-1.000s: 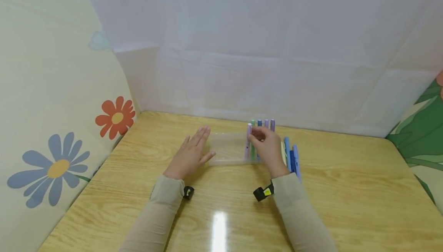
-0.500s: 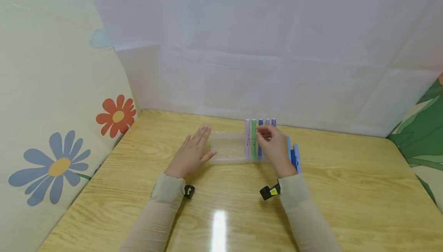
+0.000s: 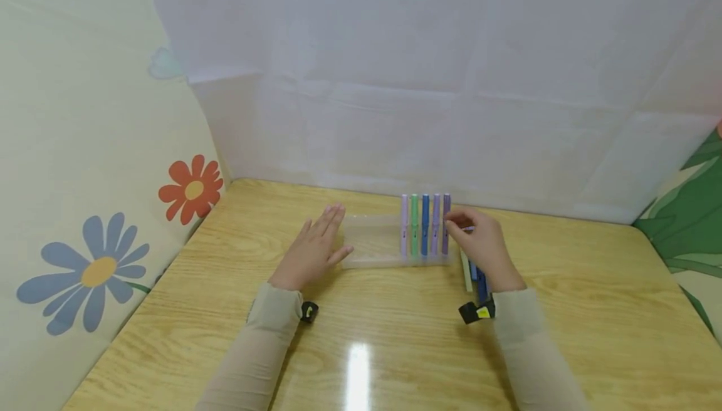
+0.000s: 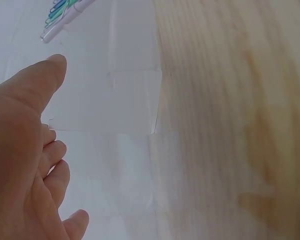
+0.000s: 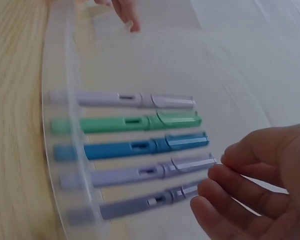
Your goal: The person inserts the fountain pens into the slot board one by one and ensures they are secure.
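Note:
A clear case [image 3: 372, 240] lies flat, with a row of pens on its right half: pale lilac [image 3: 404, 226], green [image 3: 414, 226], blue [image 3: 425, 226], light purple [image 3: 436, 226] and dark purple [image 3: 446, 235]. My left hand [image 3: 310, 249] is spread at the case's left end; in the left wrist view the hand [image 4: 17, 135] has its thumb beside the clear plastic. My right hand [image 3: 484, 245] is at the dark purple pen, fingers loosely bent. In the right wrist view the hand [image 5: 260, 187] holds nothing, fingertips close to the pens' cap ends; contact is unclear.
Right of the case, partly under my right hand and wrist, lie a pale yellow-green pen [image 3: 466, 271] and several blue ones [image 3: 482, 286]. A white cloth [image 3: 350, 116] hangs behind the wooden table [image 3: 361, 311]. Dark straps with small devices circle both wrists.
My right hand has left the pale lilac pen and moved right along the row to the dark purple pen, uncovering the pens between. The left hand has stayed at the case's left end.

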`<state>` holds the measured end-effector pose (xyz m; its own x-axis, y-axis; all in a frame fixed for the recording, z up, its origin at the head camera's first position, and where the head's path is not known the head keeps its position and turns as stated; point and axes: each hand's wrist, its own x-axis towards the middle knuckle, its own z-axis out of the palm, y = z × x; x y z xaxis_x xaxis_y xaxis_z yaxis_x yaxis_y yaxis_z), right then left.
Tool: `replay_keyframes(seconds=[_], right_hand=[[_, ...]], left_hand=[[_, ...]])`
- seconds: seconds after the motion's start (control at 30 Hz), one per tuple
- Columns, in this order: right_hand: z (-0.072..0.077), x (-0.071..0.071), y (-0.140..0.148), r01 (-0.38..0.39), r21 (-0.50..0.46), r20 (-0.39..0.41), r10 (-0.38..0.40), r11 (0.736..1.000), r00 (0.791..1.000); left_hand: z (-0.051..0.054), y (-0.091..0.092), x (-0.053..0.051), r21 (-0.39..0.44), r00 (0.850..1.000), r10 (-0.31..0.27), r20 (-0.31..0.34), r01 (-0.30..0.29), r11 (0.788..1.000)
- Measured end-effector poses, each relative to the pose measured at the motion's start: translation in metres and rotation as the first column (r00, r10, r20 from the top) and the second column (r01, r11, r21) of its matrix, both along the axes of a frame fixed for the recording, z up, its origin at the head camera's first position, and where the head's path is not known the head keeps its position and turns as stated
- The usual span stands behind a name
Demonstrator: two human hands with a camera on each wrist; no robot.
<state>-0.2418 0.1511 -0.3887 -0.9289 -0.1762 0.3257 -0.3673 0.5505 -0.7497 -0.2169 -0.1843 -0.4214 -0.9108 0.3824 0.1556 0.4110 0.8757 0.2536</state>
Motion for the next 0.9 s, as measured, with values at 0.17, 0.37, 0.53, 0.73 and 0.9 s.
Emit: replay_keyframes(seconds=[0.17,0.37,0.53,0.73,0.9], right_hand=[[-0.002,-0.001,0.022,0.000,0.084,0.023,-0.001,0.996,1.000],[-0.008,-0.002,0.047,0.030,0.154,0.069,-0.041,0.988,0.997],[-0.012,-0.004,0.061,0.094,0.164,0.146,-0.119,0.982,0.982],[-0.017,-0.007,0.068,0.136,0.168,0.249,-0.176,0.976,0.952],[-0.021,-0.007,0.071,0.135,0.197,0.310,-0.192,0.971,0.931]], left_hand=[[0.001,0.000,0.001,0.008,1.000,-0.005,-0.012,0.005,1.000],[0.000,0.000,0.002,0.005,1.000,-0.001,-0.016,0.001,1.000],[0.000,0.000,0.001,0.007,1.000,-0.004,-0.011,0.004,1.000],[0.000,-0.001,-0.001,-0.002,1.000,-0.003,-0.007,0.003,1.000],[-0.001,-0.001,-0.001,-0.003,1.000,0.003,0.014,-0.003,1.000]])
